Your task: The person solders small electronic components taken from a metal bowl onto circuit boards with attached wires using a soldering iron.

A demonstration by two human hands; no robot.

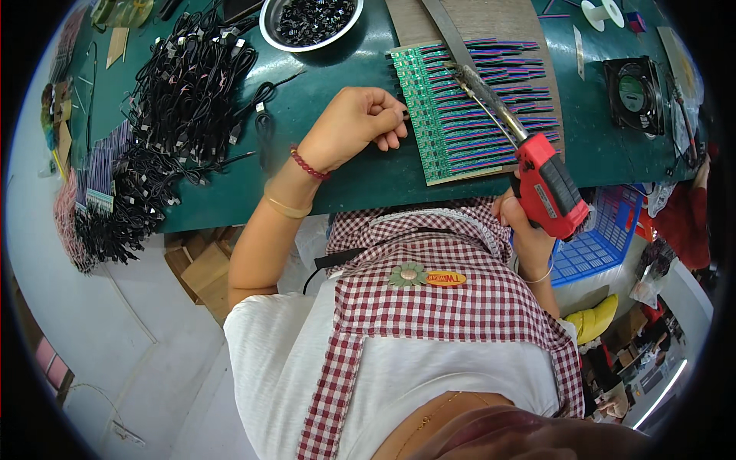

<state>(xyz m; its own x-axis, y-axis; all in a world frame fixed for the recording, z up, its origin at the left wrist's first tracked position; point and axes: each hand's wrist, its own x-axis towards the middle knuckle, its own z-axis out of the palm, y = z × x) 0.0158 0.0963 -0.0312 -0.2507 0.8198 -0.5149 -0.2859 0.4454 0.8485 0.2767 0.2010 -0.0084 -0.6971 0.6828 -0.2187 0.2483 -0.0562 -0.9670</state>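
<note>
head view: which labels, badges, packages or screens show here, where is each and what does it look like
Orange oval badge with a green and tan flower charm: pinned on the red and white checked apron at the chest.
Pale rectangular label: on the side of the red soldering gun, which the right hand grips at the table edge.
Round green centre label: on the small black square fan at the right of the green table.
No screens or packages can be made out.

Bright, even overhead light, sharp centre, fisheye bending and dark rim.
</note>
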